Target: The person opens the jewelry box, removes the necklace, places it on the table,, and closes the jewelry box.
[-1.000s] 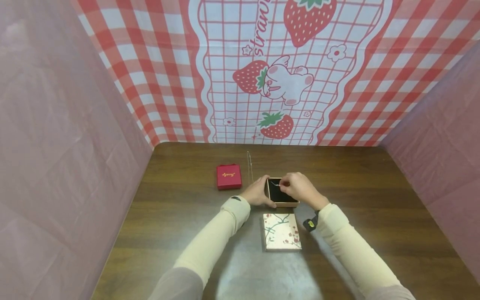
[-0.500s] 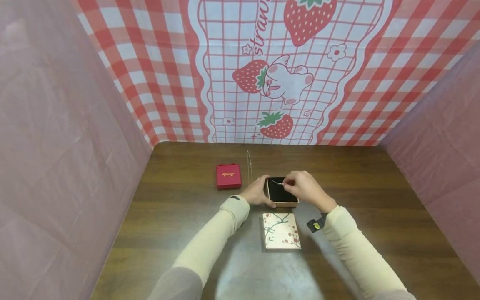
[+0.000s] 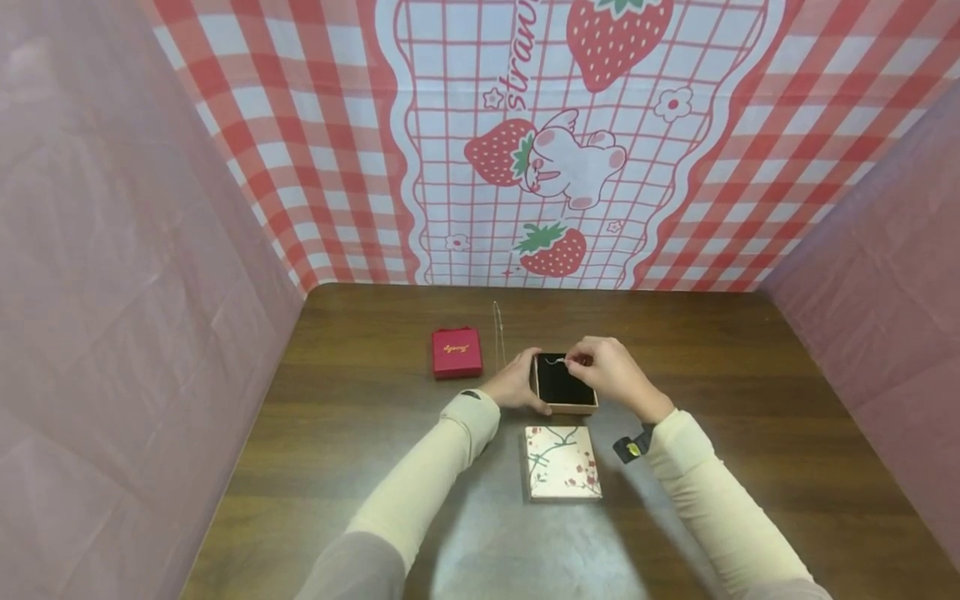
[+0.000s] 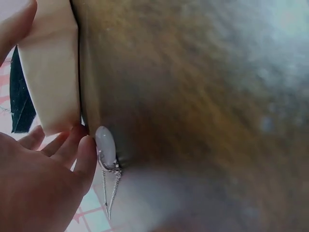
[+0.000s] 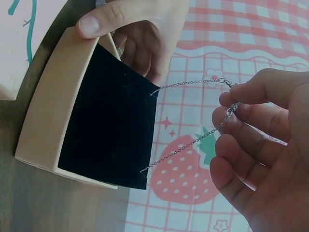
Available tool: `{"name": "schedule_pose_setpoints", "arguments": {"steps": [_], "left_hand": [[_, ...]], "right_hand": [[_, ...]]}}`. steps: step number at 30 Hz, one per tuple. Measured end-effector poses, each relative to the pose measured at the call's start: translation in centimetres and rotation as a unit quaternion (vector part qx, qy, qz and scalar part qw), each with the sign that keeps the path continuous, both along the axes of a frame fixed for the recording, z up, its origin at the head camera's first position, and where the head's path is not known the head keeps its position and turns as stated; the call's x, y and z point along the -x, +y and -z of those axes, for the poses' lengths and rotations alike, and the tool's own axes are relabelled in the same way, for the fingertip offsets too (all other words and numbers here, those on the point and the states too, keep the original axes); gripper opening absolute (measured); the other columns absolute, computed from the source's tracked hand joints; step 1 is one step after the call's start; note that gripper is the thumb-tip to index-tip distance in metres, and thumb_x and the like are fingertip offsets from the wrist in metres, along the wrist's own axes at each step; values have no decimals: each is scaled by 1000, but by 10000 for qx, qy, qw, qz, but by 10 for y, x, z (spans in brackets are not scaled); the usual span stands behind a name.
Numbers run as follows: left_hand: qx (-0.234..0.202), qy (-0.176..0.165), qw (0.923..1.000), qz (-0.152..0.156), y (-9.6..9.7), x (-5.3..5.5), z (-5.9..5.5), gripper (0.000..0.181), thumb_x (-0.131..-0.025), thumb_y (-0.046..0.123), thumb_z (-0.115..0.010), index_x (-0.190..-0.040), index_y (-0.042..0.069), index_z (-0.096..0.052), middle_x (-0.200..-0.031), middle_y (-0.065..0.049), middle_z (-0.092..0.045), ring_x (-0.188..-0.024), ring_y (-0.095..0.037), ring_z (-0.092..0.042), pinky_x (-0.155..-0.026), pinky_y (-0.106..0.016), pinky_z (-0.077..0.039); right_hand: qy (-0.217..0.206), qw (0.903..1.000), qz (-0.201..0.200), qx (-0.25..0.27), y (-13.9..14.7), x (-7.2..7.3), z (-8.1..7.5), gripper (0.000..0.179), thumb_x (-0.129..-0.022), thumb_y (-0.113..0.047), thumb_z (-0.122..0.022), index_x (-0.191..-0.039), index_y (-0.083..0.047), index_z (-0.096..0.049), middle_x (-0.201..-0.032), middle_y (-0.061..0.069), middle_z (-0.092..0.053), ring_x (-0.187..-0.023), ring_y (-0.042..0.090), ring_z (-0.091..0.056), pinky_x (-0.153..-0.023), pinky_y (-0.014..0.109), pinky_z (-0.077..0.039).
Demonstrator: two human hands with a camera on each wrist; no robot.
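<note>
My left hand [image 3: 517, 385] grips a small open jewelry box [image 3: 573, 409], thumb at its near corner and fingers along its far left side. A black padded insert [image 5: 111, 125] fills the box, one edge standing past the rim in the right wrist view. My right hand [image 3: 611, 371] pinches a thin silver chain [image 5: 181, 148] by its clasp end, above the box's far right part. Two strands run from those fingertips to the insert's edge. Beside my left fingers, a second necklace with a pale oval pendant [image 4: 105, 145] lies on the table.
Nearer the body lies the box's flower-patterned lid [image 3: 562, 464]. A red jewelry box [image 3: 457, 353] with gold lettering stands left of the second necklace's chain [image 3: 499, 333]. Behind the wooden table [image 3: 360, 400] hangs a strawberry-print cloth [image 3: 555, 250]; pink cloth walls [image 3: 150, 292] flank it.
My right hand has shifted a little to the right and farther from the body, still pinching the chain. The left hand and box stay nearly where they were.
</note>
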State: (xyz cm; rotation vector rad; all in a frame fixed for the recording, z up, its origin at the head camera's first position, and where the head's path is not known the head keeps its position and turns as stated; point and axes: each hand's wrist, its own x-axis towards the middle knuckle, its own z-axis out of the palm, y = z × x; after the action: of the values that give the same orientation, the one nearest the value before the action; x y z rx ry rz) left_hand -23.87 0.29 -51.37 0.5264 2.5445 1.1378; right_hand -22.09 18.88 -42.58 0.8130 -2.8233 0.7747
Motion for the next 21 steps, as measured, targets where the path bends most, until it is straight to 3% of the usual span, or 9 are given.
{"name": "schedule_pose_setpoints", "arguments": {"steps": [10,16,21], "left_hand": [[57,-121,9999,-35,0,1,-4,103,-64,22,-90,-147,7,-31,-146,-17,-41,-134,-27,-42,-116,-40,-35],[-18,-37,9991,-424,0,2,-7,81,-76,28,-83,-142,6,-41,-142,-18,-45,-132,-28,-45,-113,-40,-38],[142,212,9975,-658,2,2,-7,67,-79,28,-80,-136,7,-49,-138,-15,-49,-129,-26,-48,-111,-38,-40]], "right_hand": [[-6,10000,1,9,2,4,0,5,-82,-7,-69,-82,-3,-73,-75,5,-68,-68,13,-59,-62,26,-50],[-99,9999,2,107,2,5,-1,5,-82,-6,-69,-83,-2,-73,-76,7,-68,-68,13,-59,-61,25,-49],[-205,9997,21,159,2,4,-1,7,-83,-6,-69,-84,-2,-74,-77,7,-68,-68,13,-58,-61,25,-49]]}}
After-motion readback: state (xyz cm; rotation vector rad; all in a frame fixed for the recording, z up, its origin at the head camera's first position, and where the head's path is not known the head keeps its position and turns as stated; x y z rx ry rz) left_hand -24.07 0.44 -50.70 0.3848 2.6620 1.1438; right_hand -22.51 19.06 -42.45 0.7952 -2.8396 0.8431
